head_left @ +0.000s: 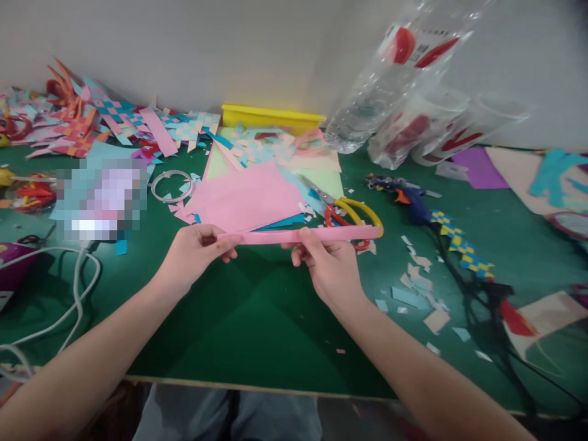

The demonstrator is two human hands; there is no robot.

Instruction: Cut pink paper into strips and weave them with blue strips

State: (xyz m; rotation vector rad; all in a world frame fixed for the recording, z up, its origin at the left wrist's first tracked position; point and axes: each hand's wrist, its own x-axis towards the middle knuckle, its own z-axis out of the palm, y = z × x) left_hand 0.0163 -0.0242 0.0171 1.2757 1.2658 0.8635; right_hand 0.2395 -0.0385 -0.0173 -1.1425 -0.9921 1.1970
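Observation:
A long pink paper strip is held level above the green table. My left hand pinches its left end between thumb and fingers. My right hand pinches the strip near its middle, and the rest of the strip runs on to the right. Just behind the strip lie pink paper sheets and scissors with yellow and red handles.
Woven paper strips and offcuts pile up at the back left. A yellow tray stands by the wall. Clear plastic bottles lie at the back right. A glue gun and its black cable are at the right, white cables at the left.

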